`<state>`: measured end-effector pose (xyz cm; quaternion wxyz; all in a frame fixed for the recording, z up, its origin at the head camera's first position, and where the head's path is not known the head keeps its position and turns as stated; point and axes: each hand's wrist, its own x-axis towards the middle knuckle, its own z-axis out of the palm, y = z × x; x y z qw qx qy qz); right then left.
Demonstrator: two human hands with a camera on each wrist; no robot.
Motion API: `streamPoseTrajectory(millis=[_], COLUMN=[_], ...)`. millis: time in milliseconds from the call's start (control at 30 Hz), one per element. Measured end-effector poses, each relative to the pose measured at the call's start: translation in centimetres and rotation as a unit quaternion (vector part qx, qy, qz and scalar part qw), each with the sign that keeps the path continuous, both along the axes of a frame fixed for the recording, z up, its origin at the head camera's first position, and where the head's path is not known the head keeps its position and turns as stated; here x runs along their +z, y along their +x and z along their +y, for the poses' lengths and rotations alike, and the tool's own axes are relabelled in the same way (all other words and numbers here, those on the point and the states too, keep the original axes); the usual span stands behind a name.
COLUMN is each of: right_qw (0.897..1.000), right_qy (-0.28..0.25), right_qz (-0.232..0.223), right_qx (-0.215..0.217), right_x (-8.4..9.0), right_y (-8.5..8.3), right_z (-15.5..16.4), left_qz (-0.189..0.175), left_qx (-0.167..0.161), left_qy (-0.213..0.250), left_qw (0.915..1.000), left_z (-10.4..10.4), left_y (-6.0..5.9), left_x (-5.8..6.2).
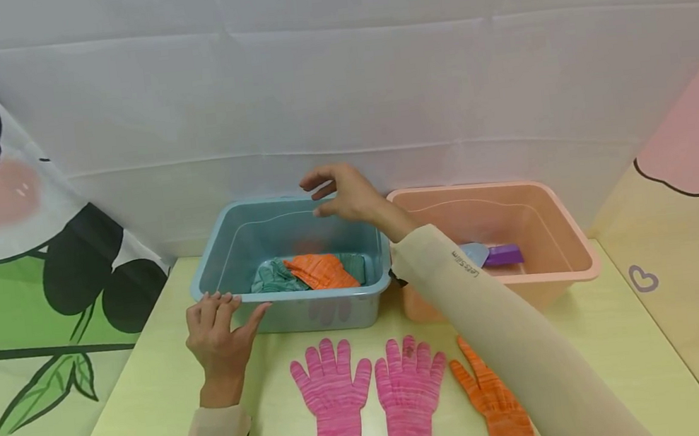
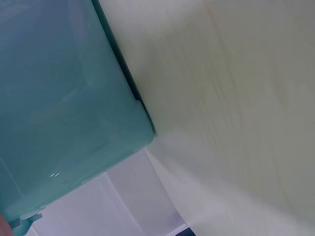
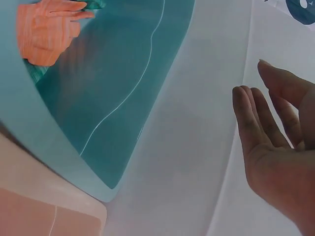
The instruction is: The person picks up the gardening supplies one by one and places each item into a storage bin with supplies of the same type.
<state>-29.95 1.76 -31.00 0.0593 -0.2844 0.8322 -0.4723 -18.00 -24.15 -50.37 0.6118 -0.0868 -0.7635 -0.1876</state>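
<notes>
A blue plastic bin (image 1: 219, 260) (image 2: 64, 98) (image 3: 123, 98) holds a green glove (image 1: 272, 277) with an orange glove (image 1: 322, 270) (image 3: 47, 29) on top. My right hand (image 1: 337, 194) (image 3: 275, 142) hovers empty over the bin's far right rim, fingers loosely spread. My left hand (image 1: 217, 331) rests flat against the bin's front left edge, fingers straight. On the table in front lie two pink gloves (image 1: 334, 393) (image 1: 409, 391) and another orange glove (image 1: 497, 405), partly under my right sleeve.
A pink bin (image 1: 565, 238) (image 3: 44, 211) stands right of the blue one, holding a purple block (image 1: 503, 255) and a pale blue item (image 1: 475, 253). White wall behind; panda-print panel at left, pink and beige panel at right. Yellow-green tabletop (image 1: 152, 409) (image 2: 236, 98).
</notes>
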Motion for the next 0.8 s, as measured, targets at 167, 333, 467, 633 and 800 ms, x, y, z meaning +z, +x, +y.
streamPoseTrajectory(millis=[167,333,467,633,800], right_qw=[1.000,1.000,0.999,0.998,0.998], right_qy=[-0.013,-0.023,-0.032,-0.050,-0.063], right_qz=[-0.005,-0.004,-0.013,-0.024,-0.019], right_qx=[0.006,0.011,0.009,0.003,0.004], right_x=[-0.1,-0.3,-0.6,-1.0,-1.1], right_y=[0.3,0.6,0.9,1.6,2.3], right_z=[0.6,1.3,1.9,3.1,4.2], left_qz=[-0.003,-0.002,-0.005,-0.007,-0.006], left_qx=[-0.002,-0.001,-0.002,-0.003,-0.003], left_qy=[-0.001,0.001,0.004,0.004,0.005], left_qw=[1.0000,1.0000,1.0000,1.0000,1.0000], left_z=[-0.1,-0.1,-0.2,-0.3,-0.2], left_y=[0.1,0.2,0.1,0.1,0.2], left_x=[0.1,0.1,0.1,0.0,0.0])
